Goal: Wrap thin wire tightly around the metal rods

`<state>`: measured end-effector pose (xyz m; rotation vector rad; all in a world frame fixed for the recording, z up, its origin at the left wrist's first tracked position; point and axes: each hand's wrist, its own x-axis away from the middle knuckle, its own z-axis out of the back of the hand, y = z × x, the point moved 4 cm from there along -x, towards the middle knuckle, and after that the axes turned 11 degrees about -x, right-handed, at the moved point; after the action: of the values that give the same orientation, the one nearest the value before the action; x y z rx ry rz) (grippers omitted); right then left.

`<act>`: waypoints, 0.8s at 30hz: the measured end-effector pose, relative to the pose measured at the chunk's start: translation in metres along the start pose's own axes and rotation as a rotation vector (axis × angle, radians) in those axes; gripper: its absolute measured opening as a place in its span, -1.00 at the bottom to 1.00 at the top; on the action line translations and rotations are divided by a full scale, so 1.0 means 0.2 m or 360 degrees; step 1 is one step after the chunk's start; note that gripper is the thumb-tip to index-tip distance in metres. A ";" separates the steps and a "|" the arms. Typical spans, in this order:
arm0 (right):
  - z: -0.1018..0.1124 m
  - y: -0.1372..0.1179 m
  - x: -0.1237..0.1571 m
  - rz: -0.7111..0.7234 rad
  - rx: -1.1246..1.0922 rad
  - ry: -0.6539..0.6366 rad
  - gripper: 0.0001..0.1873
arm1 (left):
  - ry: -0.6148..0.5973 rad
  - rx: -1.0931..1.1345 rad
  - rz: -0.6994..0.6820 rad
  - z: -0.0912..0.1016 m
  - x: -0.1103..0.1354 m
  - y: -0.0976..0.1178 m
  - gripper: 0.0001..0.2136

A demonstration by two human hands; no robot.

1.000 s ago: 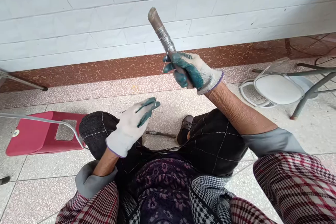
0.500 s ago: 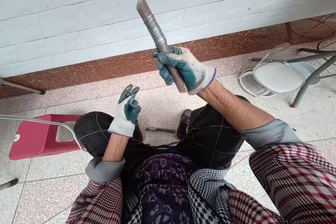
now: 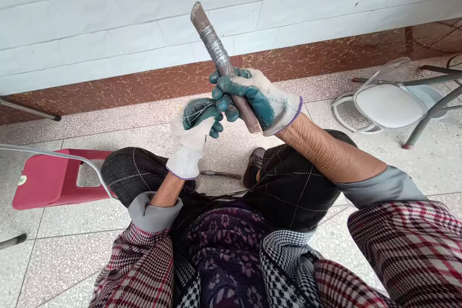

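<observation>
My right hand [image 3: 258,98], in a white and green glove, is closed round a rusty brown rod [image 3: 223,60] that points up and to the left. A band of thin grey wire [image 3: 214,48] is wound tightly round the rod just above my fingers. My gloved left hand [image 3: 195,130] is curled shut right beside the right one, with a strand of thin wire across its fingers and loose loops of wire [image 3: 171,142] hanging at its wrist side. Both hands are raised above my knees.
A red plastic stool [image 3: 46,185] lies at my left with a grey metal bar [image 3: 65,159] across it. A metal rod [image 3: 220,174] lies on the tiled floor between my legs. A white round stool [image 3: 386,108] stands at the right, by a tiled wall.
My left hand rose from beside my knee to meet the right hand and curled shut on the wire. The right hand kept its grip on the rod, which shifted only slightly.
</observation>
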<state>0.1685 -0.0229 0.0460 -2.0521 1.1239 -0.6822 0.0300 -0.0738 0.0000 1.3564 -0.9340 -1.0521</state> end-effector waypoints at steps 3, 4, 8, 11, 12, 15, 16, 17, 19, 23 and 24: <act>-0.01 0.00 0.01 -0.0013 0.0097 0.0051 -0.79 | -0.0106 0.0102 0.0025 0.02 0.03 0.02 -0.76; -0.02 0.00 0.01 0.0006 0.0132 0.0076 -0.77 | -0.0143 0.0135 0.0025 0.03 0.04 0.03 -0.79; -0.02 0.00 0.01 0.0103 0.0230 0.0064 -0.72 | -0.0220 0.0242 -0.0003 0.06 0.07 0.05 -0.83; -0.03 0.00 0.02 0.0136 0.0274 -0.0017 -0.73 | -0.0252 0.0292 -0.0030 0.06 0.08 0.06 -0.77; -0.04 0.00 0.03 0.0133 0.0271 -0.0034 -0.72 | -0.0274 0.0320 -0.0039 0.06 0.08 0.07 -0.76; -0.05 -0.02 0.06 0.0120 0.0264 -0.0017 -0.66 | -0.0335 0.0381 -0.0038 0.05 0.08 0.09 -0.74; -0.06 -0.03 0.07 0.0124 0.0283 -0.0001 -0.65 | -0.0323 0.0374 -0.0027 0.05 0.08 0.09 -0.73; -0.06 -0.04 0.09 0.0130 0.0312 0.0012 -0.65 | -0.0294 0.0351 -0.0015 0.06 0.07 0.09 -0.72; -0.07 -0.05 0.11 0.0138 0.0371 0.0021 -0.65 | -0.0220 0.0291 0.0011 0.07 0.07 0.09 -0.70; -0.08 -0.06 0.12 0.0138 0.0403 0.0000 -0.66 | -0.0191 0.0322 -0.0015 0.08 0.06 0.11 -0.78; -0.07 -0.05 0.12 0.0131 0.0391 -0.0011 -0.66 | -0.0189 0.0350 -0.0023 0.08 0.06 0.12 -0.80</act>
<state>0.1749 -0.0439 0.0662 -1.7907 1.0582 -0.7336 0.0191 -0.0915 0.0237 1.4942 -1.1567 -1.0745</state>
